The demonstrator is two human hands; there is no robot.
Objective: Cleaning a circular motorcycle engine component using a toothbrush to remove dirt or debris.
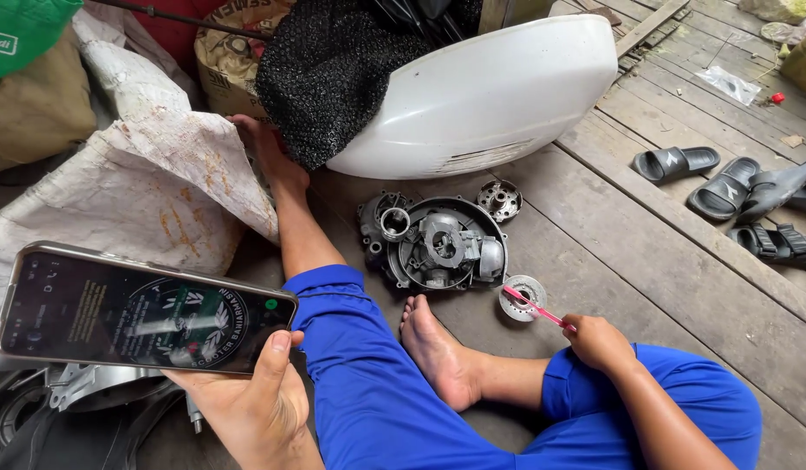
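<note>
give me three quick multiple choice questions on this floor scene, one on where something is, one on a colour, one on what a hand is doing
1. Where does the small round metal disc lie?
A. on the wooden floor just right of the engine casing
B. on top of the white scooter panel
C. inside a sandal

2. What colour are the trousers?
A. grey
B. blue
C. green

3. What is the left hand doing?
A. resting flat on the floor
B. gripping the engine casing
C. holding a phone with its screen lit

Answers:
1 A, the disc sits on the boards beside the casing, under the tip of the pink toothbrush.
2 B, both bent legs are clad in bright blue.
3 C, the fingers wrap the phone's lower edge, while the right hand holds the toothbrush.
</note>
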